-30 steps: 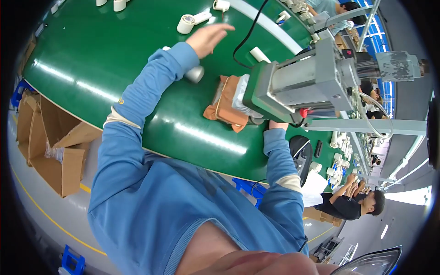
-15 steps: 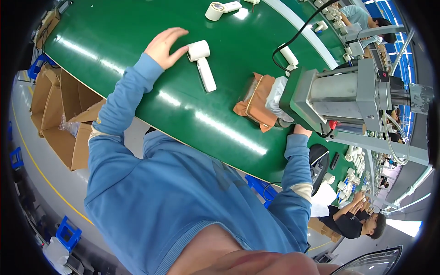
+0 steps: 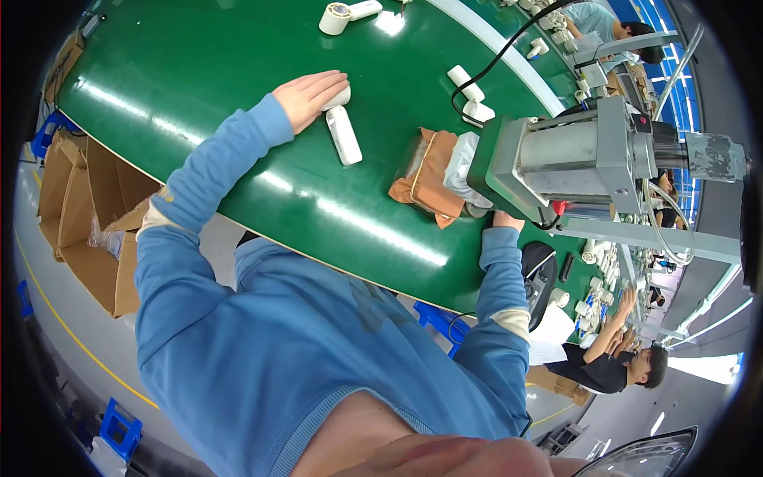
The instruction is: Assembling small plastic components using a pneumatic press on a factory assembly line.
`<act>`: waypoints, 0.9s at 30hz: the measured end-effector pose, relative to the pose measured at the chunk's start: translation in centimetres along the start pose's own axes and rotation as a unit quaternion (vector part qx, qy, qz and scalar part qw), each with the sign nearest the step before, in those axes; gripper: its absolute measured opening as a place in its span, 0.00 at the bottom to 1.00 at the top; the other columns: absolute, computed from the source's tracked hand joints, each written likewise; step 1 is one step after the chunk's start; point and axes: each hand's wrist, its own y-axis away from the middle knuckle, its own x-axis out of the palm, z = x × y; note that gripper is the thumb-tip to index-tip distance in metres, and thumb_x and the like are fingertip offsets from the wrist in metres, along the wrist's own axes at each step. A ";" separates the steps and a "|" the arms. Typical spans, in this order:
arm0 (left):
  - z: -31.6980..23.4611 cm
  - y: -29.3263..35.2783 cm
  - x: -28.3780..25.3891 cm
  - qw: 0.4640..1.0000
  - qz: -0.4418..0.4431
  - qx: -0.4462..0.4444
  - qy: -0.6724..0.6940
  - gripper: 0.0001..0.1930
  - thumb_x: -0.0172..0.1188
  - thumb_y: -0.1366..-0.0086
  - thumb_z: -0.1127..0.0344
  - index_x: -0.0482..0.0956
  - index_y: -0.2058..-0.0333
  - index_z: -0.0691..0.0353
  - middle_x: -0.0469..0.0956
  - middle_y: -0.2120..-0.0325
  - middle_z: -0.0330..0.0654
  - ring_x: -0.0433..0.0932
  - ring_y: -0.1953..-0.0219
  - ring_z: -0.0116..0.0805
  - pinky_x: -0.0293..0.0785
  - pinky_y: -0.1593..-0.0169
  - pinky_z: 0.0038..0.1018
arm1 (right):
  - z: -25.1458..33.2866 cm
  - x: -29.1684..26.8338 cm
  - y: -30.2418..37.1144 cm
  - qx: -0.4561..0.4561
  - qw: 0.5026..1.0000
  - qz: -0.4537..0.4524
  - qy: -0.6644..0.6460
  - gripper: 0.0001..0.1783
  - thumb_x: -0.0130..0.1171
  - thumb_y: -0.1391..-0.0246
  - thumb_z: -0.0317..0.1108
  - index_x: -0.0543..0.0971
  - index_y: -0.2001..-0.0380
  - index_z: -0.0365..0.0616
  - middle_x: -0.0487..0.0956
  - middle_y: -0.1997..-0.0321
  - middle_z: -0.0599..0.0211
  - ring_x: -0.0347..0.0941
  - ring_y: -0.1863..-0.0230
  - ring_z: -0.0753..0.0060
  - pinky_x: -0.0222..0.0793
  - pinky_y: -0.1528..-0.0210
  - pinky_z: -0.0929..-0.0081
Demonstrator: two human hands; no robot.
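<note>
A white handheld fan [image 3: 344,137] lies on the green table in front of me, its handle slanting toward me. My left hand [image 3: 310,98] is closed over the fan's round head, fingers together across the top; the thumb is hidden. Farther right, my right hand [image 3: 507,222] rests beneath the near side of a grey-and-green bench press [image 3: 568,159], its fingers hidden. Beside the press and left of that hand sits a block wrapped in brown cloth [image 3: 433,176], with a band around it and white wrapping at its right end.
Another white fan [image 3: 335,17] lies at the far edge, and more white fan parts [image 3: 477,111] lie behind the press. A black cable [image 3: 486,67] arches above them. An open cardboard box [image 3: 87,230] stands at left. A co-worker [image 3: 604,366] sits at right near several white parts.
My left hand has moved from beside the fan onto its head, and its spread fingers have come together. My right hand stays by the press. The whole view has shifted slightly.
</note>
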 end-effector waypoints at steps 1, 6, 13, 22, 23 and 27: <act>0.2 -0.5 0.1 1.000 0.000 -0.001 -0.001 0.34 0.61 0.56 0.71 0.66 0.45 0.58 0.70 0.49 0.43 0.72 0.52 0.39 0.69 0.47 0.28 | -0.1 0.2 -0.1 -0.001 1.000 0.000 -0.001 0.20 0.51 0.49 0.40 0.76 0.54 0.42 0.77 0.51 0.57 0.72 0.53 0.51 0.67 0.51 0.64; 1.8 -4.1 0.4 0.959 0.213 -0.080 0.171 0.37 0.63 0.60 0.75 0.65 0.46 0.61 0.75 0.55 0.41 0.75 0.55 0.36 0.72 0.49 0.28 | 0.8 -0.4 -0.2 0.019 0.999 0.012 0.029 0.20 0.51 0.49 0.38 0.75 0.54 0.41 0.76 0.51 0.57 0.72 0.53 0.50 0.68 0.52 0.64; -2.4 -2.6 -0.1 0.856 0.109 -0.209 0.460 0.31 0.66 0.59 0.77 0.65 0.54 0.64 0.78 0.63 0.43 0.78 0.60 0.33 0.75 0.53 0.27 | 4.7 -2.8 -0.9 0.089 0.995 0.035 -0.028 0.20 0.49 0.47 0.39 0.75 0.53 0.40 0.75 0.50 0.57 0.71 0.51 0.53 0.65 0.48 0.66; -9.7 -3.6 1.1 0.753 -0.085 -0.250 0.603 0.28 0.70 0.60 0.74 0.65 0.59 0.62 0.79 0.66 0.44 0.79 0.62 0.31 0.76 0.57 0.24 | 1.6 1.0 -1.7 -0.009 0.988 -0.024 -0.151 0.23 0.46 0.44 0.41 0.72 0.49 0.41 0.72 0.45 0.58 0.68 0.46 0.58 0.60 0.43 0.68; -9.9 -3.8 1.6 0.764 -0.073 -0.245 0.592 0.28 0.69 0.59 0.75 0.64 0.59 0.62 0.78 0.65 0.44 0.78 0.61 0.32 0.75 0.56 0.25 | 1.3 1.1 -1.9 -0.020 0.986 -0.032 -0.161 0.23 0.46 0.44 0.42 0.72 0.49 0.41 0.72 0.45 0.58 0.67 0.45 0.58 0.60 0.42 0.68; -10.7 -5.3 3.1 0.795 -0.030 -0.228 0.562 0.29 0.69 0.59 0.75 0.64 0.57 0.62 0.77 0.64 0.44 0.77 0.62 0.33 0.74 0.55 0.26 | 0.9 1.0 -1.0 -0.033 0.978 -0.050 -0.198 0.23 0.46 0.43 0.42 0.71 0.48 0.41 0.71 0.44 0.58 0.67 0.44 0.59 0.59 0.41 0.68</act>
